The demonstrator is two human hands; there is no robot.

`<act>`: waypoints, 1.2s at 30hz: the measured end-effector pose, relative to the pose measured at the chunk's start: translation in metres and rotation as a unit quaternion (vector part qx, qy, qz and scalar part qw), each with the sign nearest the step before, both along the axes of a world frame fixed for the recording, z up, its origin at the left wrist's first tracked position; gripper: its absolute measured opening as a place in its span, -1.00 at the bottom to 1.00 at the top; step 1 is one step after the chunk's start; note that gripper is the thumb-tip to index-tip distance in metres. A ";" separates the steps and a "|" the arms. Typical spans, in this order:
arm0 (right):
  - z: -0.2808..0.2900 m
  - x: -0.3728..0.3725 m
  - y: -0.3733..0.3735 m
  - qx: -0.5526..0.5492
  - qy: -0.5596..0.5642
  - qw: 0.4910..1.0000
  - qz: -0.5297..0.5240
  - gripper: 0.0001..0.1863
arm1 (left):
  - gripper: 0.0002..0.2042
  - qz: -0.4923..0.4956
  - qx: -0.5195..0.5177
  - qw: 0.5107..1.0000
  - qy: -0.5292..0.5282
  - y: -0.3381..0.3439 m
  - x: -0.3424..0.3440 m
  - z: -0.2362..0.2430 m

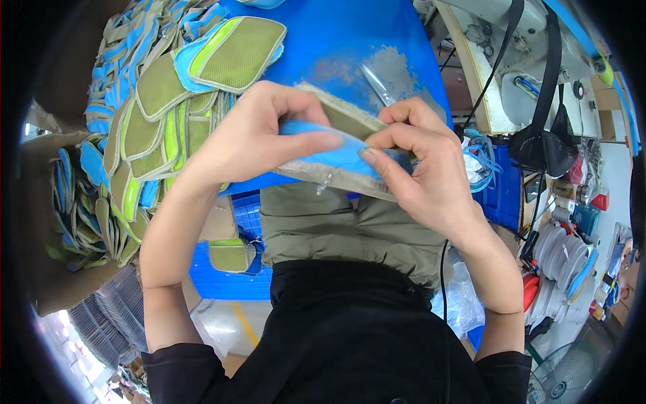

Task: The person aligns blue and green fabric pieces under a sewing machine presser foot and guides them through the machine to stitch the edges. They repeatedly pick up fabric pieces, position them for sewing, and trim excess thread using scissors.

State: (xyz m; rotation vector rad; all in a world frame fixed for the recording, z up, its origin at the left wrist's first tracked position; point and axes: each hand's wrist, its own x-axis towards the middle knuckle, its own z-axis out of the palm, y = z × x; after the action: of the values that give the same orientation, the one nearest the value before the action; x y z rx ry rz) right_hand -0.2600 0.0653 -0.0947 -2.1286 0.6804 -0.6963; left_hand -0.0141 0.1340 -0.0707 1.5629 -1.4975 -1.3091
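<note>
Above my lap I hold a padded fabric piece (pixel 334 160) with a bright blue face, olive mesh and beige edging. My left hand (pixel 250 131) grips its left side, with the thumb laid over the blue face and the fingers curled behind. On the right end, my right hand (pixel 427 161) pinches the edge between thumb and fingers; what lies right under the fingertips is hidden. A short wisp of loose thread (pixel 324 183) hangs from the lower edge. Just beyond the piece, a pointed metal tool (pixel 377 84) rests on the blue table, its near end hidden.
Olive mesh pieces (pixel 242 54) with green and blue parts are heaped on the blue table (pixel 323 27) at left. More fill a cardboard box (pixel 47 276). A sewing machine table (pixel 494 101) stands at right, with hanging black straps (pixel 548 87). A fan (pixel 558 387) is lower right.
</note>
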 end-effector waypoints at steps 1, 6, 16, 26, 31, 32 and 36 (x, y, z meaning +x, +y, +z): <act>0.001 0.000 0.000 0.006 -0.005 1.000 0.000 -0.89 | -0.85 0.015 -0.014 1.000 -0.009 0.002 -0.002 0.003; 0.002 0.001 0.001 0.052 -0.021 0.998 0.004 -0.89 | -0.88 0.018 -0.090 0.982 -0.163 0.008 -0.007 0.026; 0.007 0.001 0.000 0.018 -0.069 0.997 0.005 -0.89 | -0.81 0.011 -0.195 0.969 -0.154 0.001 -0.009 0.028; 0.003 -0.002 0.003 0.059 -0.122 0.991 -0.005 -0.88 | -0.79 0.027 -0.267 0.942 -0.202 0.019 -0.020 0.033; 0.008 -0.001 0.005 0.086 -0.124 0.989 -0.015 -0.83 | -0.78 0.031 -0.281 0.936 -0.209 0.026 -0.022 0.035; 0.008 0.000 0.005 0.081 -0.129 0.988 -0.015 -0.82 | -0.77 0.034 -0.283 0.936 -0.207 0.028 -0.023 0.036; 0.007 -0.001 0.006 0.067 -0.141 0.988 -0.012 -0.78 | -0.76 0.036 -0.322 0.926 -0.192 0.028 -0.024 0.034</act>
State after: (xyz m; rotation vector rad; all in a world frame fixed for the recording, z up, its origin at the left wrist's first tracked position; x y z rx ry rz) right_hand -0.2605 0.0713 -0.0876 -1.8559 0.5819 -0.9184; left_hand -0.0383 0.1619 -0.0372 1.4399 -1.8369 -0.3876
